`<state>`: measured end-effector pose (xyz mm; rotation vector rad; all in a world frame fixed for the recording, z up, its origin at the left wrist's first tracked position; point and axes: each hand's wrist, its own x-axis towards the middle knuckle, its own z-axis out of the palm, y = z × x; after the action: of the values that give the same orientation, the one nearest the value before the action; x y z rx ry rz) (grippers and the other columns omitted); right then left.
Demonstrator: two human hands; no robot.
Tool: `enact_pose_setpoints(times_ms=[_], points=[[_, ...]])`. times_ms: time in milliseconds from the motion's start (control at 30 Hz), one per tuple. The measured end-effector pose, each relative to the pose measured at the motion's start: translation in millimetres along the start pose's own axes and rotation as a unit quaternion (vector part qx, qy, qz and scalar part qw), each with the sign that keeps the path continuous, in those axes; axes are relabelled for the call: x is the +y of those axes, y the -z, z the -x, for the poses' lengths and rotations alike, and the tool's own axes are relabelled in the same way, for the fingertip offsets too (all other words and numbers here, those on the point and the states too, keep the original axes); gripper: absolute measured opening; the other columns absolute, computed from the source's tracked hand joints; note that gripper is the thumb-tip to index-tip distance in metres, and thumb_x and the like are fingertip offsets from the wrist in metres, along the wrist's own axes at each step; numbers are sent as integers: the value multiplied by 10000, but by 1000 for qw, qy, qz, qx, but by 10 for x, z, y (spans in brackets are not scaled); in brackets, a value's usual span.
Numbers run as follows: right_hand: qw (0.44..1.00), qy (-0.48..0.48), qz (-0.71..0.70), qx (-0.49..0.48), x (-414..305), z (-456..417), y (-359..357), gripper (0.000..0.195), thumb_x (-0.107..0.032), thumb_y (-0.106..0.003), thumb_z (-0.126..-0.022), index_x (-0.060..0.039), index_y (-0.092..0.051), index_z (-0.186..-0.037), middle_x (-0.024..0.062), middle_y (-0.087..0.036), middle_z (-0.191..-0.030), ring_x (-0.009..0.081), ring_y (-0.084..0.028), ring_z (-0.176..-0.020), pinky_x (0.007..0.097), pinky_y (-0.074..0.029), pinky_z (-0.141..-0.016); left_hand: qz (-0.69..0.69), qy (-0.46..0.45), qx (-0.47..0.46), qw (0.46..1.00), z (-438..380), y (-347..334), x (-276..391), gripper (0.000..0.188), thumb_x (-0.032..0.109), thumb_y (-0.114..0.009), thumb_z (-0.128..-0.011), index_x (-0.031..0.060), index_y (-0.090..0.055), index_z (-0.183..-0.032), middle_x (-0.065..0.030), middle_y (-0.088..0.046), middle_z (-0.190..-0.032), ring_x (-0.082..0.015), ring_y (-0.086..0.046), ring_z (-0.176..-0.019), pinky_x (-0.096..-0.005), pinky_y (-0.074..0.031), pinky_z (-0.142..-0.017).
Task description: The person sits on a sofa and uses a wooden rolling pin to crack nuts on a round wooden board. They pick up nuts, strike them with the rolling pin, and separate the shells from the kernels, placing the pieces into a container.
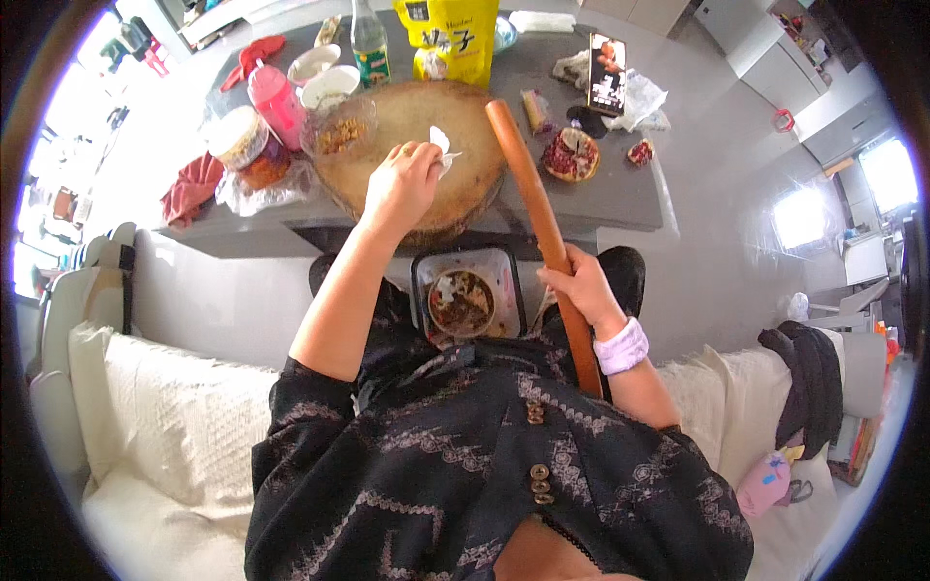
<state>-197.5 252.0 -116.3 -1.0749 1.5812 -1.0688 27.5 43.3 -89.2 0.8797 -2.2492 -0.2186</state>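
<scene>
Over a round wooden chopping block (pixel 407 109), my left hand (pixel 402 180) pinches a crumpled white tissue (pixel 439 141) between its fingers. My right hand (pixel 581 285) is wrapped around the lower part of a long reddish-brown wooden rod (pixel 538 192), perhaps a rolling pin. The rod slants up from my lap, its upper end beside the block's right edge. A clear glass bowl (pixel 363 116) with brown nut-like pieces stands at the block's left edge. To the right of the rod lies an opened pomegranate (pixel 571 155) with red seeds showing.
A yellow bag (pixel 454 43), a glass bottle (pixel 371 47), white bowls (pixel 330 86) and a pink bottle (pixel 276 105) crowd the grey table (pixel 530 218). A lit phone (pixel 607 75) stands at the back right. Between my knees is a bin (pixel 519 290) holding scraps.
</scene>
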Motion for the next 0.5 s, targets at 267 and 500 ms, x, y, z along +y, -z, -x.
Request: enact_pose_setpoints(times_ms=[267,500], points=[[1000,3,-24,6,-18,-58,36,508,-182,-734,-814,86,-547,-1203,75,-638,-982,121,-585,-851,281,-480,-783,45,0,25,999,-393,-317,-236,110,88,-627,-811,50,-675,-902,-124,-615,-908,-319,-615,-880,-399,-501,-761],[1000,12,7,8,45,-75,114,499,-212,-738,-799,86,-565,-1160,113,-652,-962,142,-598,-839,298,-483,-772,69,20,24,997,-796,-577,-326,155,98,-631,-830,26,-669,-962,-155,-610,-955,-333,-624,-859,-396,-504,-757]])
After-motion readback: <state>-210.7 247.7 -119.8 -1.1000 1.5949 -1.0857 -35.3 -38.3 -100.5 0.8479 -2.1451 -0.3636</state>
